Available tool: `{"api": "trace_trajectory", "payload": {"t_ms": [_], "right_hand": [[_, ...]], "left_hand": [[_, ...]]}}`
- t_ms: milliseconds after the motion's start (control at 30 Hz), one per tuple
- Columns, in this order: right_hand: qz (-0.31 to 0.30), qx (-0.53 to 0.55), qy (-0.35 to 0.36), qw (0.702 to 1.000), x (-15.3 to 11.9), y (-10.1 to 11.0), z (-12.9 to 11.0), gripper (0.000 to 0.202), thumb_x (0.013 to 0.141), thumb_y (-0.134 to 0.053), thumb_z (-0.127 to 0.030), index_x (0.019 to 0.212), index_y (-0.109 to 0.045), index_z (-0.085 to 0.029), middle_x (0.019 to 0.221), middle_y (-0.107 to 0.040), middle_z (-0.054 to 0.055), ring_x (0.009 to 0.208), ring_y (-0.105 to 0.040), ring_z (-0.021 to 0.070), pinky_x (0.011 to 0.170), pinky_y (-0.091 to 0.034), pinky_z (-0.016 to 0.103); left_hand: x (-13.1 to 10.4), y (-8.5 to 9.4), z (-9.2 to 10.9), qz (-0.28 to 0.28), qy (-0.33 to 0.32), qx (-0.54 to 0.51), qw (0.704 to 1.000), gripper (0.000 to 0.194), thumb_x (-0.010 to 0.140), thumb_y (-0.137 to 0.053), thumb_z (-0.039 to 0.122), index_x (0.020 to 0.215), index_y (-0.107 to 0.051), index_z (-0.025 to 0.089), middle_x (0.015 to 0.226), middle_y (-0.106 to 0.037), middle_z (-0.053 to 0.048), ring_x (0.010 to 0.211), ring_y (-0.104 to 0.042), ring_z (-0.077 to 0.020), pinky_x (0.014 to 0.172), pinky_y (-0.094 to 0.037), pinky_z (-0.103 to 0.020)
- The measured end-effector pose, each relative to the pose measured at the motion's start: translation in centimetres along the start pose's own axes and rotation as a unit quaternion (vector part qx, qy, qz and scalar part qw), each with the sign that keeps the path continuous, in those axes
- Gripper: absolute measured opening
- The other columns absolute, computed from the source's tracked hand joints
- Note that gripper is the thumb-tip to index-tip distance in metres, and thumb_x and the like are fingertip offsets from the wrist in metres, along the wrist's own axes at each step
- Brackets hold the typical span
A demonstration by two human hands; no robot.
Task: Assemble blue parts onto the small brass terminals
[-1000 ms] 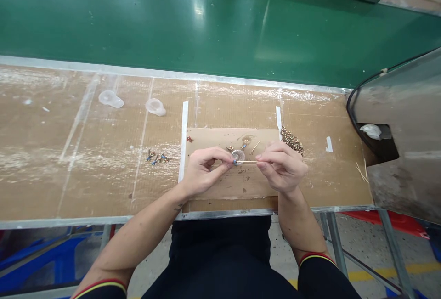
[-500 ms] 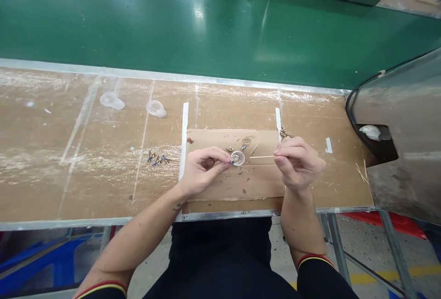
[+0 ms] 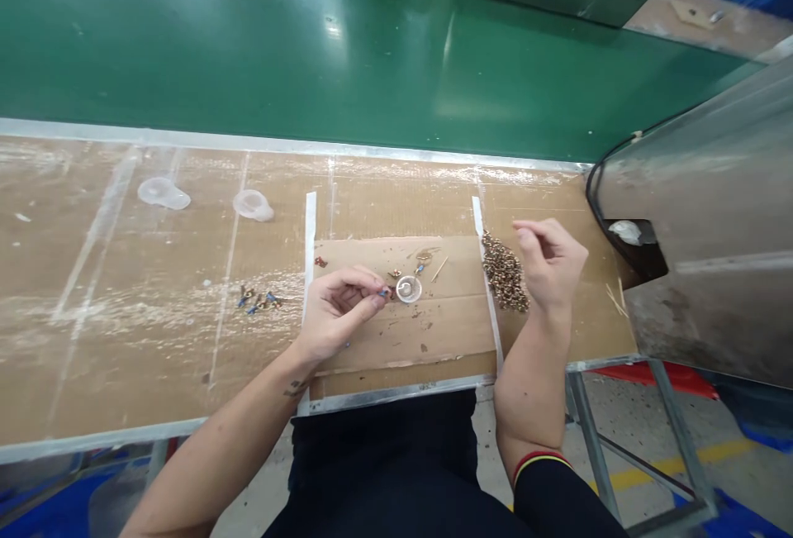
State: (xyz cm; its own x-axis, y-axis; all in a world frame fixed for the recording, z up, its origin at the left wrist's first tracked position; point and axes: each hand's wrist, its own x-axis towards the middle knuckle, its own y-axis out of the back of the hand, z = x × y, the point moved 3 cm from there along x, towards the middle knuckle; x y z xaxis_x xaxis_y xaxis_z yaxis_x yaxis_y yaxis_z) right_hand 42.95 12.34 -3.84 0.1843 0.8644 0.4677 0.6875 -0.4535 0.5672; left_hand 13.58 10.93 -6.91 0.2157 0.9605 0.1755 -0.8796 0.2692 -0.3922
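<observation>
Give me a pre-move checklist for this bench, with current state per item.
1. Left hand has a grip on the blue part: ok, pinched between thumb and fingers.
2. Cup on the cardboard, near the left fingertips: ok.
3. Right hand free of any stick: cannot tell, fingers curled and no stick clearly showing.
4. Brass pile kept off the cardboard: ok, it lies to the right, past the tape.
5. Cardboard free of stains: not ok, dark marks show.
6. Cardboard free of loose sticks: not ok, one stick lies right of the cup.
</observation>
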Motion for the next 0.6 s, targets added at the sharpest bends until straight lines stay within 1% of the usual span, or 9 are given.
{"api": "trace_trajectory", "payload": {"t_ms": [33, 67, 100, 133, 200, 300, 400, 533, 600], "right_hand": [[0.043, -0.031, -0.038, 0.998, 0.2, 0.9, 1.3, 0.022, 0.092, -0.062, -0.034, 0.089, -0.078, -0.019, 0.074, -0.067, 0.003, 0.065, -0.058, 0.0151, 0.058, -0.044, 0.028], [0.047, -0.057, -0.071, 0.995, 0.3, 1.3, 2.5, 0.022, 0.089, -0.063, -0.034, 0.086, -0.078, -0.018, 0.074, -0.067, 0.003, 0.065, -0.058, 0.0159, 0.060, -0.045, 0.029], [0.025, -0.078, -0.098, 0.992, 0.4, 1.4, 3.6, 0.022, 0.086, -0.064, -0.034, 0.084, -0.078, -0.018, 0.075, -0.067, 0.004, 0.065, -0.058, 0.0164, 0.062, -0.046, 0.031], [-0.009, -0.094, -0.116, 0.989, 0.4, 1.1, 4.5, 0.021, 0.083, -0.065, -0.034, 0.085, -0.078, -0.018, 0.077, -0.068, 0.005, 0.066, -0.058, 0.0171, 0.065, -0.048, 0.033], [-0.073, -0.120, -0.122, 0.983, 0.3, 0.0, 5.6, 0.022, 0.081, -0.066, -0.035, 0.089, -0.079, -0.019, 0.085, -0.069, 0.007, 0.074, -0.060, 0.0199, 0.075, -0.051, 0.037], [-0.125, -0.150, -0.101, 0.975, 0.3, -1.8, 5.9, 0.022, 0.083, -0.066, -0.036, 0.092, -0.080, -0.022, 0.091, -0.070, 0.008, 0.088, -0.062, 0.0247, 0.085, -0.050, 0.042], [-0.141, -0.151, -0.102, 0.973, 0.4, -2.5, 5.9, 0.019, 0.084, -0.064, -0.033, 0.088, -0.079, -0.022, 0.088, -0.072, 0.008, 0.085, -0.063, 0.0246, 0.086, -0.050, 0.043], [-0.131, -0.106, -0.103, 0.980, 0.5, -1.9, 5.8, 0.015, 0.082, -0.064, -0.026, 0.082, -0.078, -0.021, 0.084, -0.073, 0.006, 0.073, -0.063, 0.0206, 0.079, -0.052, 0.039], [-0.090, -0.069, -0.086, 0.990, 0.5, -1.3, 5.0, 0.013, 0.084, -0.065, -0.025, 0.084, -0.077, -0.020, 0.085, -0.074, 0.006, 0.070, -0.063, 0.0188, 0.072, -0.053, 0.036]], "left_hand": [[0.0, 0.1, -0.1, -0.002, 0.000, -0.004, 1.000, 0.008, 0.081, -0.079, 0.012, 0.086, -0.077, 0.019, 0.080, -0.073, -0.005, 0.073, -0.071, -0.0127, 0.061, -0.058, -0.018], [0.0, 0.1, -0.2, -0.005, 0.000, -0.008, 1.000, 0.009, 0.082, -0.078, 0.012, 0.086, -0.077, 0.019, 0.080, -0.073, -0.005, 0.073, -0.070, -0.0125, 0.061, -0.058, -0.018], [-0.1, 0.2, -0.3, -0.010, 0.000, -0.014, 1.000, 0.008, 0.082, -0.077, 0.012, 0.086, -0.077, 0.020, 0.081, -0.072, -0.005, 0.072, -0.070, -0.0125, 0.062, -0.059, -0.019], [-0.1, 0.2, -0.4, -0.015, 0.002, -0.021, 1.000, 0.008, 0.083, -0.077, 0.013, 0.087, -0.077, 0.020, 0.081, -0.072, -0.005, 0.072, -0.070, -0.0126, 0.062, -0.059, -0.020], [-0.2, 0.3, -0.6, -0.019, 0.005, -0.032, 0.999, 0.007, 0.084, -0.076, 0.015, 0.088, -0.077, 0.020, 0.082, -0.072, -0.005, 0.071, -0.069, -0.0125, 0.063, -0.059, -0.021], [-0.1, 0.5, -0.7, 0.000, 0.015, -0.040, 0.999, 0.004, 0.083, -0.079, 0.018, 0.085, -0.076, 0.020, 0.081, -0.071, -0.005, 0.070, -0.069, -0.0124, 0.061, -0.058, -0.021], [0.1, 0.4, -0.6, 0.030, 0.031, -0.050, 0.998, 0.008, 0.080, -0.082, 0.020, 0.081, -0.074, 0.019, 0.079, -0.070, -0.004, 0.068, -0.068, -0.0127, 0.059, -0.058, -0.021], [0.2, 0.1, -0.3, 0.041, 0.043, -0.073, 0.996, 0.013, 0.079, -0.084, 0.022, 0.080, -0.071, 0.018, 0.078, -0.070, -0.003, 0.066, -0.068, -0.0118, 0.058, -0.057, -0.022], [0.2, -0.1, -0.3, 0.033, 0.045, -0.092, 0.994, 0.014, 0.081, -0.083, 0.022, 0.082, -0.070, 0.019, 0.080, -0.072, -0.003, 0.067, -0.069, -0.0116, 0.060, -0.058, -0.022]]}}
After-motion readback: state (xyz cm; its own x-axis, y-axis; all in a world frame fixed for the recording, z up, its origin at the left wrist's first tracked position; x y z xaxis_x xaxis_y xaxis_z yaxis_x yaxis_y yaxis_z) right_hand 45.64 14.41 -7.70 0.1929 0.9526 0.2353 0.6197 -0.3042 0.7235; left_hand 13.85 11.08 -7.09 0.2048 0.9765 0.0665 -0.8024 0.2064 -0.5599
